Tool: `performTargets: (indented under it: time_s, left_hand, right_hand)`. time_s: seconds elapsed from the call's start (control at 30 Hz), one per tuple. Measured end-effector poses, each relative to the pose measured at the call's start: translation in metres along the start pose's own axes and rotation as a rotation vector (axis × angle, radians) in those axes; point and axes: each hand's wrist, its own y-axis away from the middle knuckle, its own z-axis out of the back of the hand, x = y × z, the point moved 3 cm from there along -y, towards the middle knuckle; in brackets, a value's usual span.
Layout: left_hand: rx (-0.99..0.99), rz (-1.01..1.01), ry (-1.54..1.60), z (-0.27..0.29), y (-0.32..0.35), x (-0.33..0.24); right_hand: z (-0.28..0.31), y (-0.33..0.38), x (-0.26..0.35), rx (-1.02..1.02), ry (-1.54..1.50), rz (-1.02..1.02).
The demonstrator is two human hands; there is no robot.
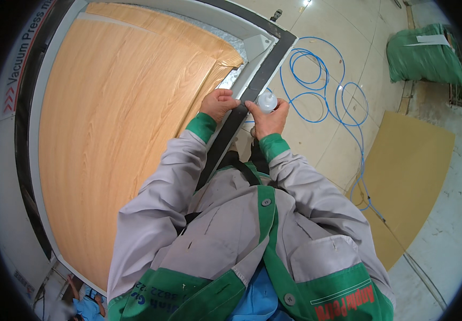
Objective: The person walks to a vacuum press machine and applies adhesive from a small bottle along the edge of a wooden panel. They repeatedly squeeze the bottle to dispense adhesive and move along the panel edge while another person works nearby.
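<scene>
My left hand (pixel 218 106) is at the frame's inner side, fingers bent together and fingertips on the black sealing strip (pixel 258 79) that runs along the frame's top. Whether they pinch a piece of it cannot be made out. In the fingers of my right hand (pixel 270 120) is a small translucent white bottle (pixel 267 101) with a narrow tip. The right thumb touches the strip's outer edge, close to the left fingertips. Inside the pale metal frame (pixel 250 51) lies a wood-grain panel (pixel 118 107), its covering film wrinkled near the corner.
Loops of blue hose (pixel 324 85) lie on the tiled floor (pixel 316 144) to the right. Beyond are a flat tan board (pixel 413 176) and a stuffed green sack (pixel 423 53). A person in blue (pixel 87 305) shows at the lower left. A metal fitting (pixel 276 15) sticks out behind the corner.
</scene>
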Motion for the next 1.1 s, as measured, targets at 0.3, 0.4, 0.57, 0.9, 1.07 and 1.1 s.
performTargets:
  time_s: [0.3,0.4,0.57,0.9,1.07,1.1]
  left_hand:
    - [0.075,0.148,0.097,0.005,0.007,-0.009]
    - [0.101,0.141,0.121,0.009,0.005,-0.010]
    - [0.063,0.005,0.058,-0.002,0.005,-0.007]
    - [-0.056,-0.171,-0.309,-0.007,0.015,-0.008]
    - [-0.058,-0.116,-0.280,-0.009,0.016,-0.006]
    - [-0.065,-0.118,-0.293,-0.009,0.016,-0.007]
  right_hand:
    - [0.003,-0.003,0.007,0.022,0.199,0.085]
    - [0.004,-0.003,0.008,0.030,0.221,0.106]
    - [0.005,-0.003,0.013,0.038,0.263,0.107]
    - [0.007,-0.005,0.017,0.080,0.287,0.068]
    - [0.008,-0.010,0.008,0.072,0.283,0.129]
    - [0.011,-0.011,0.005,0.107,0.235,0.115]
